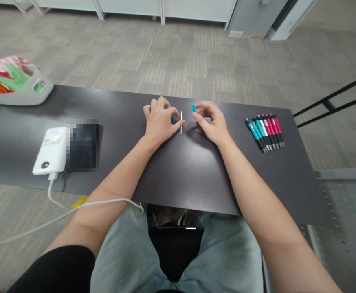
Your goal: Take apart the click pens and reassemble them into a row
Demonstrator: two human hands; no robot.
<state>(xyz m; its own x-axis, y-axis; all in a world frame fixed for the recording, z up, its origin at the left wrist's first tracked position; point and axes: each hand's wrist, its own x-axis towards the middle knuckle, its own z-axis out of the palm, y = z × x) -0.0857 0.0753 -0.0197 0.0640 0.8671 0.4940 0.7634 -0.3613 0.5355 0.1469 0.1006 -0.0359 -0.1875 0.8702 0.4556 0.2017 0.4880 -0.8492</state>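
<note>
My left hand (161, 120) is over the middle of the dark table, with thumb and index finger closed on a thin, pale pen refill (181, 116). The refill points away from me, and its lower end shows below my thumb. Something dark sits behind that thumb, too hidden to name. Just to the right, my right hand (211, 122) pinches a teal pen barrel (194, 108) between thumb and fingers. Only the barrel's upper end shows; the fingers cover the remainder. A small gap separates the refill from the barrel.
Several pens (265, 132), teal, white and pink with black grips, lie in a row at right. At left are a white power bank (51, 148) with a cable (104, 202), and a blurred dark object (82, 145). A white basket (39, 91) of colourful items stands far left.
</note>
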